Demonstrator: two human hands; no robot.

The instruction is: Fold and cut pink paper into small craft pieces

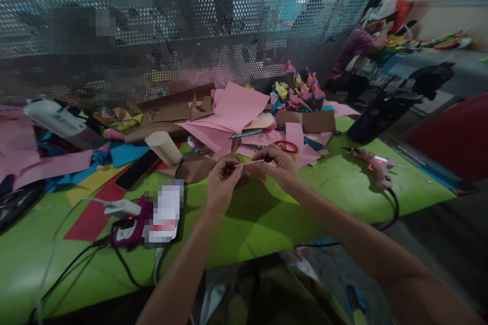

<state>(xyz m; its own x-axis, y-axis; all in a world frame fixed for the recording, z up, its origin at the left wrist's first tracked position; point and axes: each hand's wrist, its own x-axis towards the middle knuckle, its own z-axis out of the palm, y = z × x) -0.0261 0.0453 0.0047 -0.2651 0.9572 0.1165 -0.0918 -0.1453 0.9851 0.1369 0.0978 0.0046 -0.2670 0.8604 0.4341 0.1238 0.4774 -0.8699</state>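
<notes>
Fingers (pixel 228 163) of left hand (pixel 221 181) and right hand (pixel 282 166) pinch a pink strip (pixel 249 163), the phone screen (pixel 164 212) blurred past reading.

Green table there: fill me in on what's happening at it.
A person's left hand and right hand pinch a small piece of pink paper just above the green table. Loose pink sheets are heaped beyond the hands. To the right, a pink glue gun rests on the table, red light showing.
</notes>
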